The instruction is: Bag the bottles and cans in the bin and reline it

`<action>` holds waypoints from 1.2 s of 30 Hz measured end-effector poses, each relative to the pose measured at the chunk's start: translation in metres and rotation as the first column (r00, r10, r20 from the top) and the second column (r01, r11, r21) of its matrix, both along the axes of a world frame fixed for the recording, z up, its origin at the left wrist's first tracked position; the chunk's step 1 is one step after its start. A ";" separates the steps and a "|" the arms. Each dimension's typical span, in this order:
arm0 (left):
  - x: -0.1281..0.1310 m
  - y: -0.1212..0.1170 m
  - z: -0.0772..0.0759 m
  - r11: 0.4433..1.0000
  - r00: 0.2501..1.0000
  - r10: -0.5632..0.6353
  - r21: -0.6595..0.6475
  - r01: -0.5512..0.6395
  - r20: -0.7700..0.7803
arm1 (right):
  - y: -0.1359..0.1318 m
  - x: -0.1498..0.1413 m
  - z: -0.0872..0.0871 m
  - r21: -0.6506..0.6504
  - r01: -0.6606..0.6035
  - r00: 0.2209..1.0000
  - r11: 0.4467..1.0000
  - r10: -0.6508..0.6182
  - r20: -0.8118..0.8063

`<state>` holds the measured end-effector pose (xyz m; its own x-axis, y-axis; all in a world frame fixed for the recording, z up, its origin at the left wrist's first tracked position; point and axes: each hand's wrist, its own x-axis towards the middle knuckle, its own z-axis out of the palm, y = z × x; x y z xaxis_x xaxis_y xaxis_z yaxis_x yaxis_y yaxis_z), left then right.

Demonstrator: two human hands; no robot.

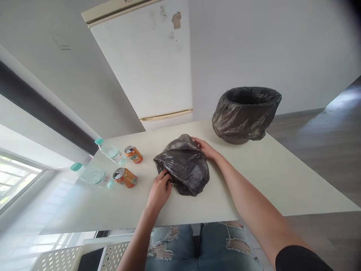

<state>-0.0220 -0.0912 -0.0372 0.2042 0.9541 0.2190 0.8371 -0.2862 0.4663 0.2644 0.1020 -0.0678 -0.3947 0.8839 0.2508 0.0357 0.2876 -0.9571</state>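
Note:
A black plastic bag (184, 163) lies bunched up on the white table in front of me. At its left edge, my left hand (161, 188) has its fingers curled on the plastic, with the fingertips partly hidden in the folds. My right hand (207, 149) rests against the bag's far right side, thumb and fingers partly out of sight behind it. Left of the bag stand two orange drink cans, a farther can (133, 154) and a nearer can (125, 178). Two clear bottles with green caps, a farther bottle (111, 151) and a nearer bottle (92, 175), are beside them.
A bin lined with a black bag (244, 118) stands at the table's far right. Behind the table (270, 177) is a white fridge (149, 67) against the wall. White perforated baskets (60, 259) sit below the table's front edge at left, near a window.

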 end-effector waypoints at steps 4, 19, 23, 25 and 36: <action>-0.019 -0.012 -0.003 0.992 0.992 0.124 0.019 -0.124 -0.006 | -0.005 0.000 0.005 -0.052 0.041 0.996 0.998 -0.045 -0.073; 0.026 -0.056 0.007 0.958 0.891 0.279 -0.039 -0.284 0.359 | -0.015 -0.010 0.045 -0.134 0.352 0.927 0.926 -0.365 -0.087; 0.057 -0.045 0.005 0.997 0.959 0.066 0.022 -0.075 0.277 | -0.026 -0.018 0.070 -0.195 0.284 0.953 0.939 -0.299 -0.049; 0.063 -0.037 0.002 0.997 0.982 -0.060 0.055 0.050 0.178 | -0.039 -0.013 0.077 -0.215 0.270 0.957 0.939 -0.286 -0.048; -0.020 -0.049 0.004 0.988 0.941 0.064 -0.155 -0.012 0.333 | -0.134 0.095 0.054 -0.415 0.427 0.854 0.803 -0.509 -0.106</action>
